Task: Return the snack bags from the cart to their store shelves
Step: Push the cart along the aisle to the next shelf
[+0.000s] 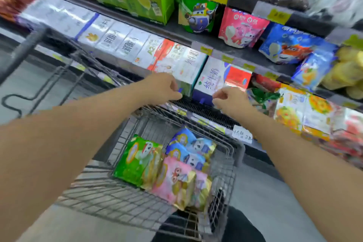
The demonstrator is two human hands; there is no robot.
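Both hands on cart far rim — steadying | left hand curled, right hand pinching rim | snack bags inside — unshelved

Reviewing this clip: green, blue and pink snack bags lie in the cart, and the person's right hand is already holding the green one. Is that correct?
Not quite. The head view shows the green snack bag lying in the cart beside the blue and pink ones, untouched. The right hand holds no bag; like the left hand, it is out over the cart's far edge by the shelf.
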